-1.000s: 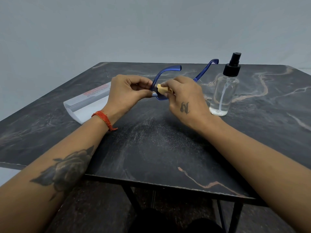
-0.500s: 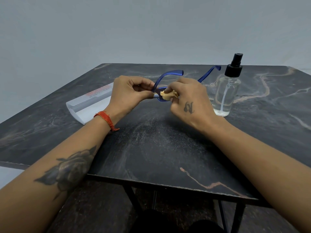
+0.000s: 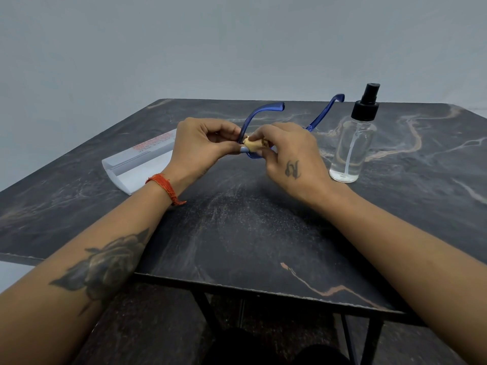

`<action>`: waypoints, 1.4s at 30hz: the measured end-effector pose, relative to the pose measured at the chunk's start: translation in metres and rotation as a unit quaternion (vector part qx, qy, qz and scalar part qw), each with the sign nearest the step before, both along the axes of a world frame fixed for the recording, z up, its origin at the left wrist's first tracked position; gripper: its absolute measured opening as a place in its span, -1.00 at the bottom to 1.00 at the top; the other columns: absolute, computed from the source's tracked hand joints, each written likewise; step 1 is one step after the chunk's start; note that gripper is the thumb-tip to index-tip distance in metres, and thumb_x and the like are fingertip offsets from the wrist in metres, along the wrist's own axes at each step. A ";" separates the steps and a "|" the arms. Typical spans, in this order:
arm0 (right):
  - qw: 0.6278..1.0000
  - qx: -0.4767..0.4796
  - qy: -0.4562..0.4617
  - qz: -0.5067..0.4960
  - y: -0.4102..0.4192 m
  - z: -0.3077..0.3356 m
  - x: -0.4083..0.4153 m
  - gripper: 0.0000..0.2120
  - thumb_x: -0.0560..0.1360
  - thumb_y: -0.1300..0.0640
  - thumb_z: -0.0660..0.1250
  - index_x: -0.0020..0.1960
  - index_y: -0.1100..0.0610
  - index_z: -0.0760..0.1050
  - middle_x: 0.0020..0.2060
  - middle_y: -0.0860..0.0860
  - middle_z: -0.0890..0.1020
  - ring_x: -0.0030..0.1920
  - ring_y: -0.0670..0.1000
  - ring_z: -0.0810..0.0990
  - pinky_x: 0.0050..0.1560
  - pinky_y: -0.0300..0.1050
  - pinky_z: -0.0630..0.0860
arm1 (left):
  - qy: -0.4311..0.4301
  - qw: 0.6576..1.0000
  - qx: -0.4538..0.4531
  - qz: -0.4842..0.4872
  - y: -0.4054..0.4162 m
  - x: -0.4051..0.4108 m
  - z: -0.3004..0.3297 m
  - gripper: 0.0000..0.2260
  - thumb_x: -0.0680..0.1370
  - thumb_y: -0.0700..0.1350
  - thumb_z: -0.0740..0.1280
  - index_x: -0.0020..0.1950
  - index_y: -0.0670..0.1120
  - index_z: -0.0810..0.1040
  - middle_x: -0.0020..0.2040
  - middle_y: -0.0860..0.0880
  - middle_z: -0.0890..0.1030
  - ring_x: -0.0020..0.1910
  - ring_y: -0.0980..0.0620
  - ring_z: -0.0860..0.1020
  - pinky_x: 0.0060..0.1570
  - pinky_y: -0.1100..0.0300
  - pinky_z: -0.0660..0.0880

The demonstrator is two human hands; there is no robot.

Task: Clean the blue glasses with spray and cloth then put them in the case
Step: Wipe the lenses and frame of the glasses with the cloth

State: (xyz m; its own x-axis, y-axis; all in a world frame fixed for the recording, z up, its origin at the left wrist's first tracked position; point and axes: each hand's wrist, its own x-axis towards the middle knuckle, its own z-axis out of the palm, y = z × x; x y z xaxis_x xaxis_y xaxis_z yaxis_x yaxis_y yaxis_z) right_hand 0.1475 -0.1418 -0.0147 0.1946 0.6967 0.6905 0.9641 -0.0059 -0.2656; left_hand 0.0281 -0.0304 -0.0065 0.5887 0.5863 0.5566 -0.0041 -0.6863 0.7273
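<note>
Both forearms reach over the dark marbled table (image 3: 237, 233). The left hand (image 3: 203, 146) pinches the translucent blue plastic glasses (image 3: 253, 119) aloft by one corner, temples pointing away. The right hand (image 3: 292, 154), fingers curled, presses a small tan cloth wad (image 3: 253, 144) against the lens.

Right hand (image 3: 292, 156) rubbed small bunched tan cloth (image 3: 253, 144) leftward across translucent blue plastic glasses (image 3: 259, 114), nearer left hand (image 3: 203, 146).

We see the left hand (image 3: 203, 143) holding the blue glasses (image 3: 259, 115) above the bench (image 3: 263, 219) while the right hand (image 3: 292, 151) pinches a cloth (image 3: 253, 144) against them.
</note>
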 end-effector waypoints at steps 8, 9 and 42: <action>0.995 -0.056 -0.042 -0.068 -0.005 0.002 0.000 -0.79 0.39 0.27 0.28 0.00 0.13 0.55 -0.06 0.02 0.62 -0.04 0.11 0.46 -0.14 -0.08 0.40 | -0.002 1.000 -0.005 -0.002 0.000 -0.001 0.000 -0.77 0.32 -0.34 0.49 -0.06 -0.16 0.65 -0.14 -0.06 0.67 -0.21 0.09 0.66 -0.13 0.28 0.58; 0.995 -0.057 -0.042 -0.077 -0.005 0.003 0.001 -0.78 0.40 0.26 0.27 0.03 0.13 0.54 -0.05 0.03 0.62 -0.02 0.11 0.46 -0.13 -0.08 0.39 | -0.002 1.000 -0.002 -0.003 -0.001 -0.001 0.001 -0.77 0.33 -0.33 0.49 -0.06 -0.14 0.64 -0.15 -0.05 0.67 -0.21 0.11 0.66 -0.14 0.30 0.58; 0.998 -0.023 -0.032 -0.056 0.001 -0.001 0.002 -0.82 0.50 0.22 0.29 0.09 0.16 0.53 0.01 0.07 0.59 0.03 0.12 0.49 -0.11 -0.09 0.36 | -0.006 1.000 0.007 -0.001 0.004 -0.002 -0.001 -0.77 0.33 -0.30 0.50 -0.05 -0.14 0.64 -0.14 -0.08 0.68 -0.18 0.05 0.67 -0.10 0.18 0.61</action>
